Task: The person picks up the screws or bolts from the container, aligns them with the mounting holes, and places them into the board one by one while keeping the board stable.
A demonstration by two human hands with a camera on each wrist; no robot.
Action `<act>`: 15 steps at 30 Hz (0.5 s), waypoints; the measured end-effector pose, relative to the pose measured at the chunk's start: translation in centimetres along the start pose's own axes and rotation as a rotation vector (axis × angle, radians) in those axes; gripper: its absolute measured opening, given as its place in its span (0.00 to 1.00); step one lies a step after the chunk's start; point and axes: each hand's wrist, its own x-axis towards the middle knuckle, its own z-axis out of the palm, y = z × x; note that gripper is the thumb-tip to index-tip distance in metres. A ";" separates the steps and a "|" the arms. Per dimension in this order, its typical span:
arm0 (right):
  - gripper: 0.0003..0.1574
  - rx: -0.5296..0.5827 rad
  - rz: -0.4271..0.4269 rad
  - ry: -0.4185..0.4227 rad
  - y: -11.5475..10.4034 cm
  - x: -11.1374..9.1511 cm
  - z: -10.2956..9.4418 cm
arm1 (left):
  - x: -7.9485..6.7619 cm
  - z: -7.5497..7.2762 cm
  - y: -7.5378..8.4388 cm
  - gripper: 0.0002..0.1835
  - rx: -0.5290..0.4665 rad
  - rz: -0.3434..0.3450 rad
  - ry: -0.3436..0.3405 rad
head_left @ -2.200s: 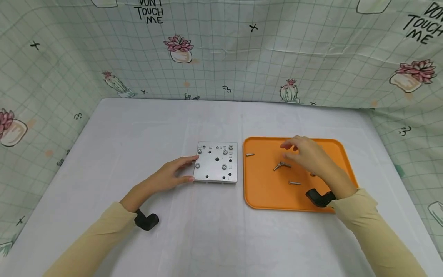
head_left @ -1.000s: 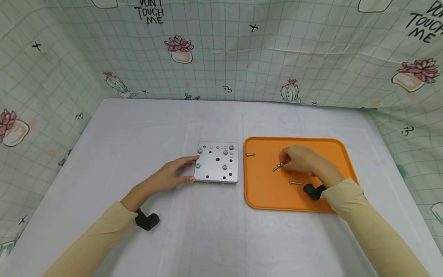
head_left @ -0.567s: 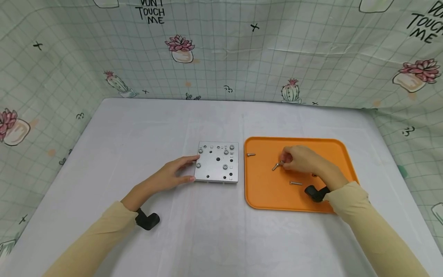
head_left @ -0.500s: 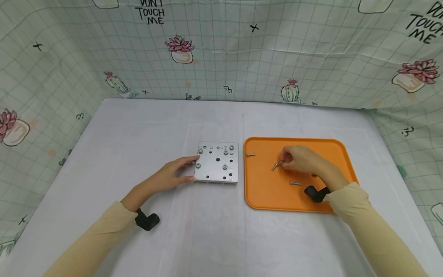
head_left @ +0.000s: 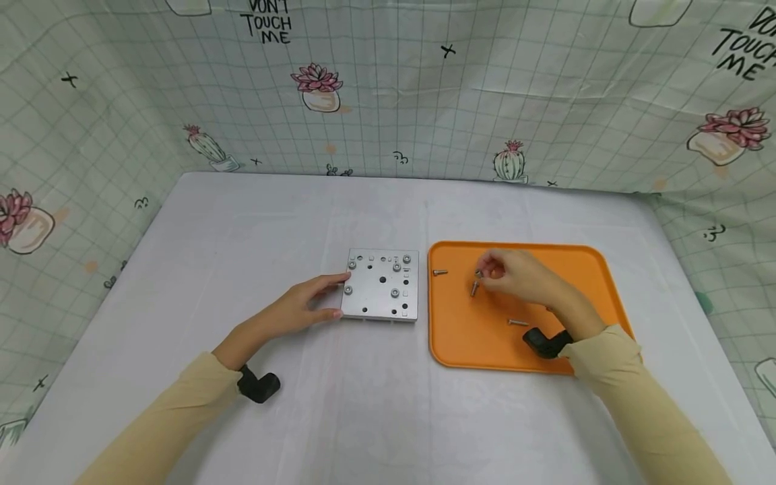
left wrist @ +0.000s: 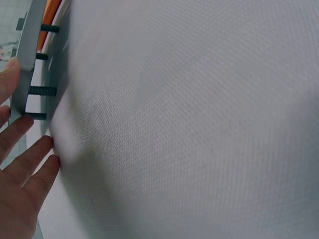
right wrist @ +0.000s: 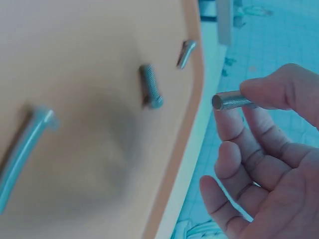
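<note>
My left hand (head_left: 300, 303) touches the left side of a square metal plate (head_left: 378, 306) with extended thumb and fingers. Several socket-head screws are seated in holes in the plate, and other holes are bare. In the left wrist view, threaded screw ends (left wrist: 43, 91) stick out beneath the plate. Over the orange tray (head_left: 467, 350), my right hand (head_left: 524, 276) pinches a screw (right wrist: 230, 101) between thumb and fingertips. Just below those fingers, another screw (head_left: 474, 289) lies on the tray.
Inside the tray, one short screw (head_left: 440, 273) lies by the left rim and a longer screw (head_left: 518, 322) nearer the front. My right wrist partly covers a further small item. White cloth (head_left: 364, 404) covers the table; a patterned curtain (head_left: 400, 101) hangs behind.
My right hand came down to the crossed screws, took one, and has lifted it slightly towards the left. The other screw now lies at a different angle. My left hand stays at the plate.
</note>
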 end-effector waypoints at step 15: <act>0.13 0.097 -0.118 0.081 -3.9 1.9 2.5 | -0.1 0.1 -0.2 0.36 0.012 0.025 0.015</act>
